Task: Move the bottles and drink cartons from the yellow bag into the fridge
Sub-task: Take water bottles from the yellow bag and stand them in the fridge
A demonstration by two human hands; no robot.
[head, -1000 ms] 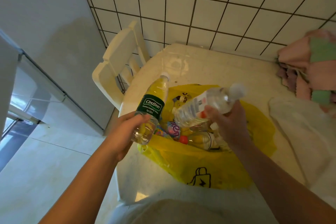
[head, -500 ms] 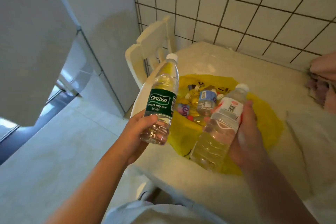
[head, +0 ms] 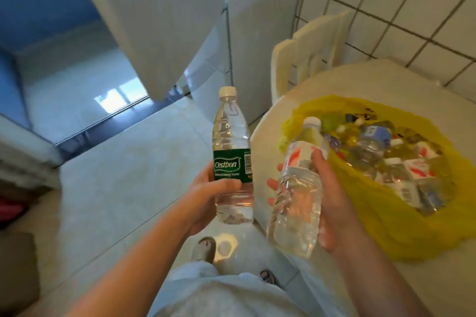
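Note:
My left hand (head: 203,195) grips a clear water bottle with a green label (head: 231,159), held upright over the floor. My right hand (head: 332,203) holds a second clear bottle with a red and white label (head: 298,188), tilted, at the table's left edge. The yellow bag (head: 381,219) lies open on the white table (head: 401,80) to the right, with several more bottles (head: 373,139) inside. The white fridge (head: 164,13) stands at upper centre, its door swung open towards me.
A cream plastic chair (head: 301,59) stands between the fridge and the table against the tiled wall (head: 401,0). Pale floor tiles (head: 123,175) spread to the left. My sandalled feet (head: 206,249) show below. Dark objects sit at the lower left edge (head: 15,265).
My view has swung left from the bag towards the fridge. Both bottles have come out of the bag and moved left, off the table, and the right bottle has tipped more upright.

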